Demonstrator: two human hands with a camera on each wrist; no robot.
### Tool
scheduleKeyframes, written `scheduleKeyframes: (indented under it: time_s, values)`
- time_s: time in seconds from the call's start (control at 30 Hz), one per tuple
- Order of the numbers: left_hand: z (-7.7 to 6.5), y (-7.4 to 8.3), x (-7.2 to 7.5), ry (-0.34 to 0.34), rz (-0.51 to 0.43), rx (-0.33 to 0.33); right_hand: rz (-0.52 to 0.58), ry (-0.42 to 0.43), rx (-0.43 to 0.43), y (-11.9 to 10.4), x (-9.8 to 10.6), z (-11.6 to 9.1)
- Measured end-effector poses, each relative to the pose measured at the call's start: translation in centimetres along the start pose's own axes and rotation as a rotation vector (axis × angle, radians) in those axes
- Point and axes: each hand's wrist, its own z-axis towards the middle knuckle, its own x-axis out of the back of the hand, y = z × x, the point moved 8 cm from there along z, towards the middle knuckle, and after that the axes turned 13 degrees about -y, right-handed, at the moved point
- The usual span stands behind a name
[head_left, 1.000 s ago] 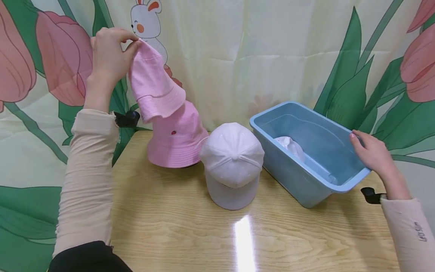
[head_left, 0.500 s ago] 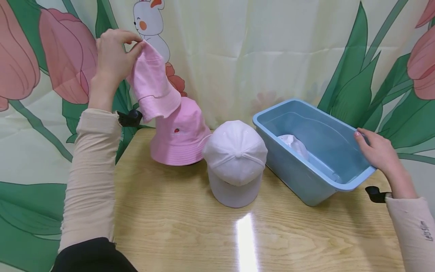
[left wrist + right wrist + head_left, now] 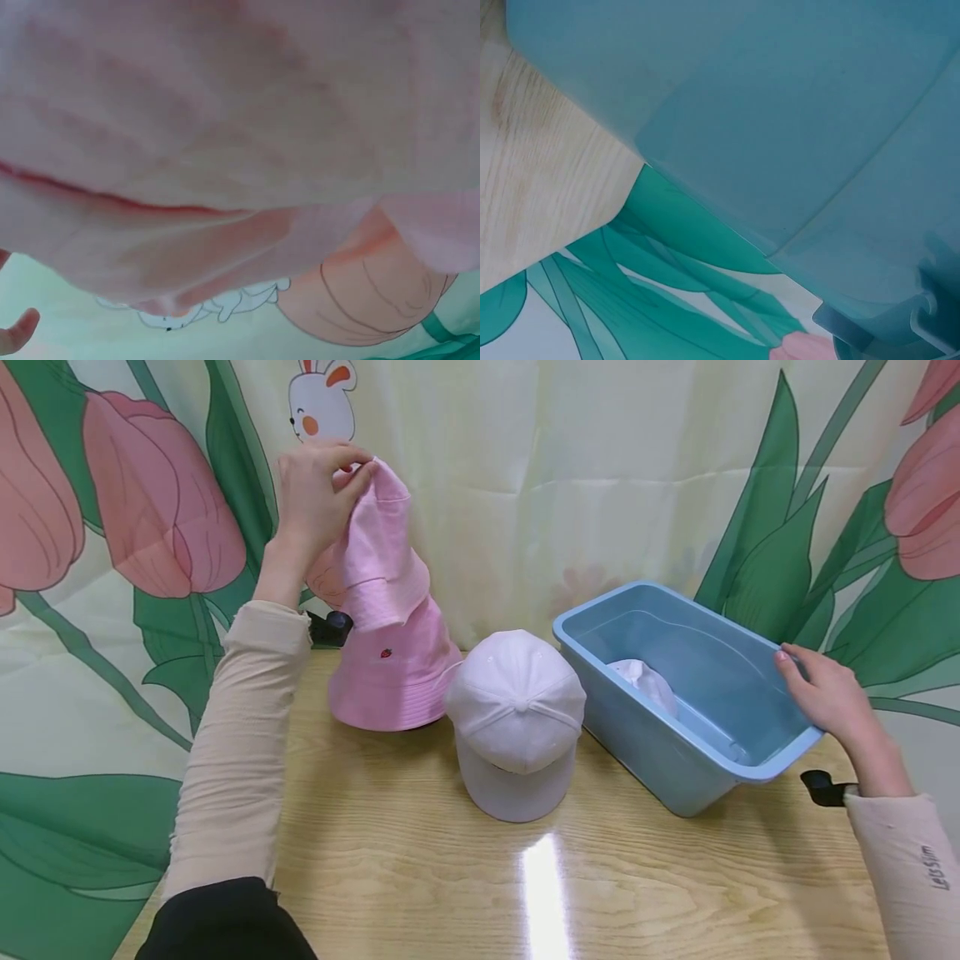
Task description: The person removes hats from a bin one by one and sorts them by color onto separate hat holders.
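Note:
My left hand pinches the crown of a light pink bucket hat between thumb and fingers, holding it up so that it hangs over a second pink bucket hat with a small strawberry on its front. Pink cloth fills most of the left wrist view. My right hand grips the near right rim of a blue plastic tub, thumb on top; its fingers under the rim are mostly hidden. In the right wrist view only the tub's outer wall shows, not the hand.
A white baseball cap stands between the pink hats and the tub, brim toward me. Inside the tub lies a white cloth hat, partly hidden by the wall. The wooden table meets a curtain printed with tulips behind.
My left hand has moved right and slightly down with the light pink bucket hat, which now hangs more directly over the other pink hat. My right hand stays on the tub.

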Motion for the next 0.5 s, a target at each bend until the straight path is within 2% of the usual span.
scheduleKeyframes:
  time_s: [0.13, 0.37, 0.5]
  values:
    - [0.3, 0.2, -0.9, -0.022, -0.001, 0.008, 0.001, 0.007, 0.001, -0.1, 0.0, 0.0]
    - [0.3, 0.3, -2.5, -0.117, 0.046, 0.019, 0.001, 0.013, -0.006, -0.1, 0.1, -0.2]
    - [0.1, 0.3, -2.9, -0.166, 0.052, 0.032, 0.001, 0.012, -0.013, -0.1, 0.2, -0.3]
